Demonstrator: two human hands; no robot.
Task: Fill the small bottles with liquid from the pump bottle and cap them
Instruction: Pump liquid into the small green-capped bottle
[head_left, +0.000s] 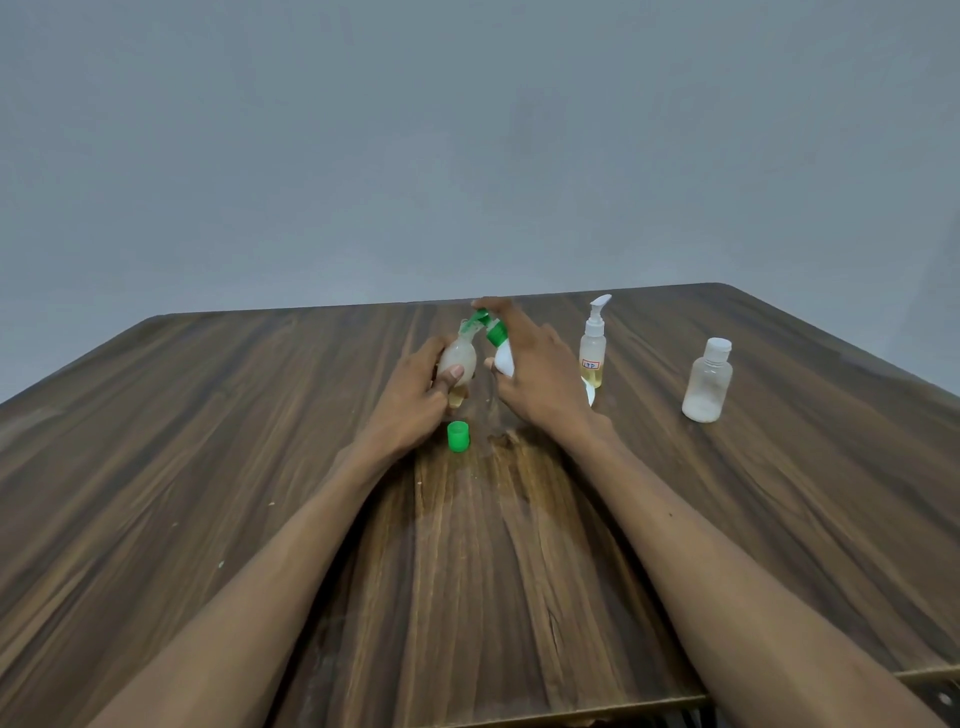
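My left hand (415, 400) grips a small round translucent bottle (458, 358) with a green funnel-like neck, tilted toward the right. My right hand (535, 364) holds a white pump bottle (503, 358) with a green pump head (493, 327); its forefinger lies over the top of the pump. The green nozzle meets the small bottle's mouth. A loose green cap (458, 435) stands on the table just in front of my left hand.
A slim clear pump bottle (593, 348) with yellowish liquid and a white pump stands right of my right hand. Further right stands a capped translucent bottle (707, 384) with a white lid. The wooden table (260, 467) ends at a grey wall behind.
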